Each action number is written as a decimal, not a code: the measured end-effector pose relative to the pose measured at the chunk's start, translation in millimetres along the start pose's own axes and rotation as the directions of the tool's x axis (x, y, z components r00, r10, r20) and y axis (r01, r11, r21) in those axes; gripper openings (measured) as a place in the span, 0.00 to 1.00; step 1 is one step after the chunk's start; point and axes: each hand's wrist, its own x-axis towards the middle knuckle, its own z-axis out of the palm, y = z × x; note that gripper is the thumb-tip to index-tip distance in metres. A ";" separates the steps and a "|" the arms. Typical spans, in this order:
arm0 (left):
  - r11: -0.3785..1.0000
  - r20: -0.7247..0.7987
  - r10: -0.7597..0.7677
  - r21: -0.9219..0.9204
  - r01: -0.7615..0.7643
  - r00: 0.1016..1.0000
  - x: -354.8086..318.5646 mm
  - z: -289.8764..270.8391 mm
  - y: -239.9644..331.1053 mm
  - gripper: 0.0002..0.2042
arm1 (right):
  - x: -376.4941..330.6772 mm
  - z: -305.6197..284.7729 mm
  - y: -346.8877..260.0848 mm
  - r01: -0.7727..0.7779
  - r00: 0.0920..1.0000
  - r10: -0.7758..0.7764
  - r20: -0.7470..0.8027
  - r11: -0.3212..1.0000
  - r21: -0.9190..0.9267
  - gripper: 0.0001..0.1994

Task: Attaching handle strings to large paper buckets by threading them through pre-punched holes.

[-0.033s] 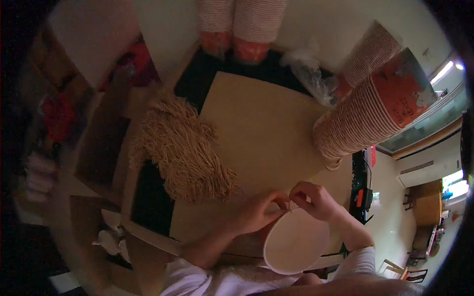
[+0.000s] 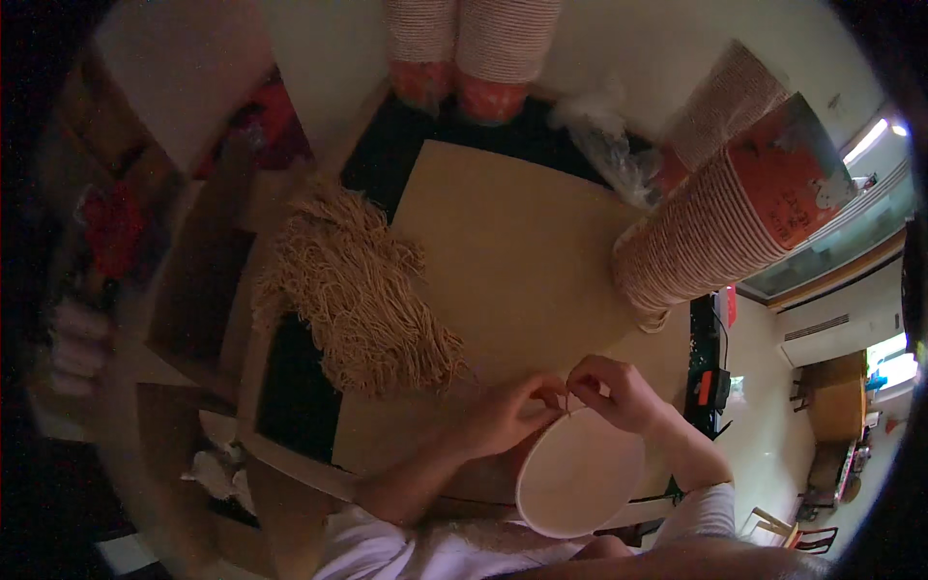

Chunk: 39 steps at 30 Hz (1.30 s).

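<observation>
A round bucket (image 2: 580, 474), pale inside with a bit of red showing on its outer side, rests at my lap, its open mouth facing up. My left hand (image 2: 517, 414) and my right hand (image 2: 619, 391) meet at its far rim, thumbs and fingers pinched together. A short piece of thin cord (image 2: 568, 396) runs between the fingertips down to the rim; its ends are hidden by my fingers. To the left of my hands, a big loose bundle of tan cords (image 2: 362, 290) lies on a brown cardboard sheet (image 2: 512, 251).
A tall leaning stack of nested red buckets (image 2: 706, 222) stands on the right, another stack (image 2: 730, 106) behind it. Two more stacks (image 2: 503, 48) stand at the back. A crumpled clear plastic bag (image 2: 609, 145) lies near the back right. Open cardboard boxes (image 2: 198, 280) are at the left.
</observation>
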 end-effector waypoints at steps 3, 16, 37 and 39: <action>0.947 0.025 -0.150 -0.283 0.151 0.988 5.4 5.3 -7.6 0.10 | -0.3 2.2 3.4 -0.032 0.999 0.033 -0.009 0.994 0.108 0.05; 0.946 -0.047 -0.230 -0.246 0.212 0.972 10.7 21.9 -23.7 0.06 | -7.8 5.1 16.2 -0.110 0.985 0.123 -0.125 0.989 0.104 0.03; 0.968 0.042 0.250 0.001 -0.250 0.967 2.7 -11.3 -17.3 0.05 | 2.3 -3.4 3.7 0.017 1.000 -0.017 -0.011 1.000 -0.005 0.04; 0.950 0.013 0.294 0.107 -0.293 0.956 3.1 -12.7 -12.8 0.06 | 1.9 -0.7 0.3 -0.024 0.999 0.023 -0.044 1.000 -0.007 0.04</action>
